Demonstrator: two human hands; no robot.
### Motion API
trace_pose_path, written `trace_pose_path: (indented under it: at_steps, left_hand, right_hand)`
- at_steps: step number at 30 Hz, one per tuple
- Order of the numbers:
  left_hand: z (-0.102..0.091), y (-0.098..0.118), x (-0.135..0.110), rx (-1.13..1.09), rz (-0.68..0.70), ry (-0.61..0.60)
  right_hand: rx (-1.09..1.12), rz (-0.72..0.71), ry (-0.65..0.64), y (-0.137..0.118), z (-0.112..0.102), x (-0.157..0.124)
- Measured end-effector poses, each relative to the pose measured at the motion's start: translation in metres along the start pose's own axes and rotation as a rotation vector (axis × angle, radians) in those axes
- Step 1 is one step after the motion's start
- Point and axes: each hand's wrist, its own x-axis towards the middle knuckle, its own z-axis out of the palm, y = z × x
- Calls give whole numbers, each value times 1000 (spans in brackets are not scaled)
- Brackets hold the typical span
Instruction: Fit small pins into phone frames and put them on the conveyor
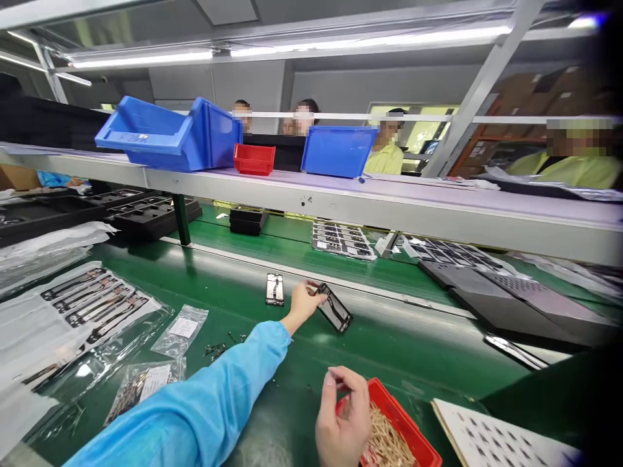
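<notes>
My left hand [304,303], in a light blue sleeve, reaches far out over the green belt [413,350] and grips one end of a dark phone frame [335,309], holding it tilted just above the belt. A second phone frame [274,288] lies flat on the belt just left of that hand. My right hand [344,415] hovers near me over a red tray [409,434] of thin tan sticks; its fingers are pinched together, and what they hold is too small to name.
Clear bags of parts [92,305] and small bags [181,329] lie at left. Black trays [146,214] and grey trays [511,292] sit beyond the belt. Blue bins [165,133] and a red bin [254,159] stand on the shelf. Other people work behind it. A white perforated board [496,438] lies at right.
</notes>
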Motion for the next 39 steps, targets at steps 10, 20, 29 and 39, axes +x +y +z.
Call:
trace_pose_path:
  at_steps: [10,20,29,39]
  left_hand:
    - [-234,34,-114,-151,199,-317]
    - [-200,-75,-271,851,560,-858]
    - [-309,-91,-282,804,445,-290]
    - [-388,-137,-273,652,199,-201]
  right_hand:
    - [36,209,-137,-11,14,-11]
    - [-114,36,-717,15,57,-44]
    - [-19,-102,-1175,-23,94,-76]
    - [7,-212,-1272,-39,185,-113]
